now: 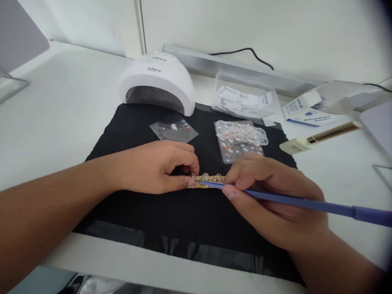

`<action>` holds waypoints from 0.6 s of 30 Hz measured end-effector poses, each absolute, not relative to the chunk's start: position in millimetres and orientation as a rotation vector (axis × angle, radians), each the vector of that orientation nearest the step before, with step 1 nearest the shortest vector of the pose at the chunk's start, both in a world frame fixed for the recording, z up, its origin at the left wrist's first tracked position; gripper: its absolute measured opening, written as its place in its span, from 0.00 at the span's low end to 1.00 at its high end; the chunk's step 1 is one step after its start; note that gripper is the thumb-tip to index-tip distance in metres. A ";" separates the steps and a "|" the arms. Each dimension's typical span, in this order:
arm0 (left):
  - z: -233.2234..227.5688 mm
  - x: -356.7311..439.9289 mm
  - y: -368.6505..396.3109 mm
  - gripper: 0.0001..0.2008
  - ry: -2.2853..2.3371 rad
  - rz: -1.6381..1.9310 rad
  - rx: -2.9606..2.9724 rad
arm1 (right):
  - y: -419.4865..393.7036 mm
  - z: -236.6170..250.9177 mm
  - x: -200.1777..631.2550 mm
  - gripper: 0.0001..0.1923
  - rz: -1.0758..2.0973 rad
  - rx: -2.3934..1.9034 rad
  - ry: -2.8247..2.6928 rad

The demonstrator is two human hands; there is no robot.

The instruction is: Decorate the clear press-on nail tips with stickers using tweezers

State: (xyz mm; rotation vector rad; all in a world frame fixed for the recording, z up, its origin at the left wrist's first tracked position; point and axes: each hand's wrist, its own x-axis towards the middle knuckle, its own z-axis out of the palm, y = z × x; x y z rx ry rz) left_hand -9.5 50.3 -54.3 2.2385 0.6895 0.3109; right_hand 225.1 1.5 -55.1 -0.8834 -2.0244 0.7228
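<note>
My left hand (165,167) is closed, thumb and fingers pinched at the left end of a narrow tan strip (200,184). Several clear and decorated false nails (205,177) sit along that strip. Between the thumb and fingertips shows a clear false nail (192,178). My right hand (269,192) grips blue tweezers (275,198) between thumb and fingers. Their thin dark tip reaches the nail at the left thumb; whether it holds anything is too small to tell. Both hands are over a black mat (171,216).
A white nail lamp (157,77) stands behind the mat. Near it lie a small clear packet (174,128), sticker sheets (239,143) and a clear box (245,98) of white packets. To the right are an opened carton (315,108) and a cream-and-gold stick-like object (320,136).
</note>
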 end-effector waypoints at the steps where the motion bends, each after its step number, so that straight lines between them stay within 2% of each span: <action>1: -55.0 -9.7 50.3 0.06 0.686 0.324 2.241 | 1.5 -55.2 225.0 0.12 0.719 -0.882 -2.025; 11: -53.8 -8.6 49.9 0.06 0.679 0.316 2.267 | 3.3 -57.4 224.5 0.10 0.695 -0.909 -2.008; 18: -54.6 -10.4 48.8 0.06 0.689 0.302 2.259 | 2.9 -59.6 226.5 0.13 0.746 -0.861 -1.794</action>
